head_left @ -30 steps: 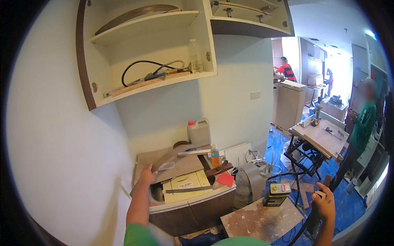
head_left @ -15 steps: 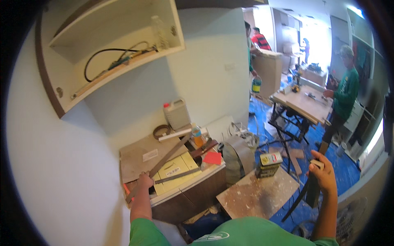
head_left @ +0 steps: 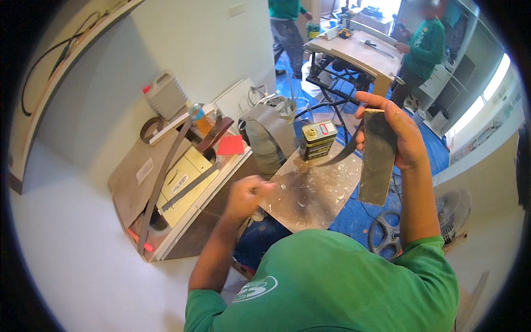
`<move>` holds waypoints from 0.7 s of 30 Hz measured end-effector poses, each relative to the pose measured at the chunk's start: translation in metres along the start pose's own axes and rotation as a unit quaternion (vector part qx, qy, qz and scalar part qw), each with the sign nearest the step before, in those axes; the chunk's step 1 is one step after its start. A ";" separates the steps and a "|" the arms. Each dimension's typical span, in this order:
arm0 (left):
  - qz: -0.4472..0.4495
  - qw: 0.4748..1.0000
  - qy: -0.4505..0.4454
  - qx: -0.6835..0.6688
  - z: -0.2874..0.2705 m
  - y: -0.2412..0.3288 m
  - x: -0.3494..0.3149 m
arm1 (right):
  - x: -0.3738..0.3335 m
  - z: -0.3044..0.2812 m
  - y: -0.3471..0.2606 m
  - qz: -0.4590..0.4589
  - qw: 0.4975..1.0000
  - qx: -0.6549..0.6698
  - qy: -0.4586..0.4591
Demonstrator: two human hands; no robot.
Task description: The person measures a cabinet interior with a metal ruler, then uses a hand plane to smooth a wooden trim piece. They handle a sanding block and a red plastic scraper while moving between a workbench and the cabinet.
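Clearly, the right hand (head_left: 401, 135), right of centre in the frame, gripped a flat, dark grey rectangular board (head_left: 378, 157) by its top edge, fingers (head_left: 376, 102) curled over the top and thumb behind, so the board hung upright above the paint-spattered grey surface (head_left: 312, 193). A thin dark strip (head_left: 340, 155) curved from behind that board toward a small yellow-and-black rectangular metal can (head_left: 318, 139), which stood on the far edge of the surface. The left hand (head_left: 246, 193), near the frame's centre, was blurred; its fingers looked curled into a loose fist, and whether they pinched anything I could not tell. It hovered just beside the near left corner of the surface.

At centre left, a low brown cabinet (head_left: 138, 182) carried a pale yellow box (head_left: 182, 182), a long dark strip (head_left: 160, 182) lying across it, a red square piece (head_left: 230, 145) and a white plastic jerrycan with a red cap (head_left: 165, 95). A grey bag (head_left: 271, 130) stood between cabinet and surface. In the upper right, 2 people in green shirts (head_left: 423, 41) stood by a wooden worktable (head_left: 354, 50) on a blue floor covering (head_left: 354, 216).
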State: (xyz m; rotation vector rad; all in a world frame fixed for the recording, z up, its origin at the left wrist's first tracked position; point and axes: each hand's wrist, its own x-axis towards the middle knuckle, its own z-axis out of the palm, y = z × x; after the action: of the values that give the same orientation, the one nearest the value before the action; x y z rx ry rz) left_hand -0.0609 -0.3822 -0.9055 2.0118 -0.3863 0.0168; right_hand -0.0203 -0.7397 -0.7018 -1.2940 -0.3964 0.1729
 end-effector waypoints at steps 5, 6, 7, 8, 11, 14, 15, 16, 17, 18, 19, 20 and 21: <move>0.169 0.979 0.115 -0.013 0.065 0.066 0.013 | 0.027 0.032 0.021 0.009 0.995 0.057 -0.081; 0.159 0.976 0.147 -0.011 0.066 0.070 0.010 | 0.033 0.041 0.028 0.011 0.993 0.071 -0.096; 0.126 0.984 0.112 -0.063 0.068 0.078 0.009 | 0.036 0.044 0.032 0.022 0.990 0.064 -0.120; 0.093 0.986 0.078 -0.117 0.068 0.092 0.007 | 0.036 0.053 0.038 0.012 0.996 0.038 -0.080; 0.064 0.990 0.114 -0.056 0.072 0.120 -0.001 | 0.029 0.081 0.060 -0.023 0.998 -0.043 0.028; 0.006 0.989 0.150 0.005 0.073 0.119 -0.002 | 0.031 0.100 0.083 -0.050 0.989 -0.124 0.069; -0.013 0.989 0.145 -0.003 0.071 0.113 -0.001 | 0.031 0.104 0.086 -0.041 0.989 -0.127 0.063; -0.030 0.990 0.139 -0.012 0.068 0.106 -0.001 | 0.035 0.096 0.093 -0.084 0.983 -0.158 0.045; -0.037 0.987 0.156 0.004 0.061 0.101 -0.003 | 0.040 0.078 0.102 -0.130 0.973 -0.188 0.031; -0.042 0.984 0.170 0.019 0.048 0.094 -0.006 | 0.044 0.078 0.101 -0.175 0.960 -0.219 0.020; -0.047 0.981 0.183 0.034 0.035 0.085 -0.010 | 0.035 0.080 0.092 -0.119 0.973 -0.181 0.077; -0.070 0.970 0.221 0.078 0.019 0.067 -0.016 | 0.031 0.075 0.083 -0.101 0.978 -0.165 0.082; -0.090 0.954 0.258 0.121 -0.001 0.045 -0.022 | 0.029 0.062 0.075 -0.084 0.981 -0.151 0.088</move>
State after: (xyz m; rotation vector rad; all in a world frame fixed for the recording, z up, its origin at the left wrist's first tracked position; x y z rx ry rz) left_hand -0.0939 -0.3943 -0.8700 2.1801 0.1398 0.4872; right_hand -0.0104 -0.6536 -0.7551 -1.5523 -0.3873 -0.1506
